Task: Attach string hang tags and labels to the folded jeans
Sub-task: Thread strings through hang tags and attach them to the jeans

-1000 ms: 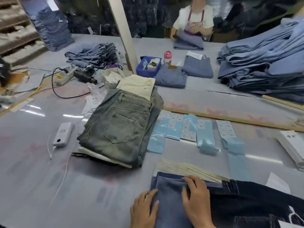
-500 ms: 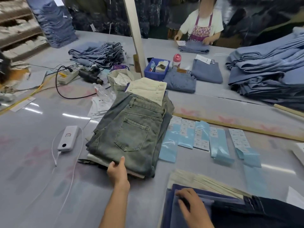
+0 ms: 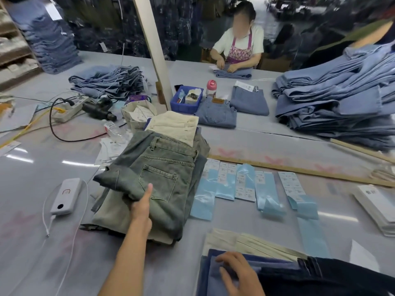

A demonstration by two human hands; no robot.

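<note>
While the top grey jeans (image 3: 158, 178) are gripped at their near-left edge, the rest of the scene is listed below.

Left hand: the left hand (image 3: 142, 207) is reached forward over the grey stack (image 3: 119, 212); its thumb is laid flat on top of the denim, pointing toward the back pocket, while the fingers are hidden beneath the raised fold, so the fabric is pinched between them.

Grey jeans: the near-left corner is seen lifted and rumpled above the stack, directly ahead of the thumb; the waistband is turned away from the person.

Right hand: the right hand (image 3: 239, 274) is rested palm down, fingers loosely spread, on folded blue jeans (image 3: 215, 280) at the near edge; nothing is held by it.

Dark jeans: dark jeans (image 3: 320, 278) are laid just right of the blue pair, touching it.

Labels: label strips (image 3: 245, 184) on light blue backing are lined up in a row on the table (image 3: 32, 242), just right of the grey stack and beyond the right hand.

Tags: a pile of white tags (image 3: 378, 208) is set at the right edge, well apart from both hands.

Power bank: a white power bank (image 3: 66, 196) with its cable is placed left of the grey stack.

Far side: another person (image 3: 238, 52) is seated across the table, with both hands on folded denim.
</note>
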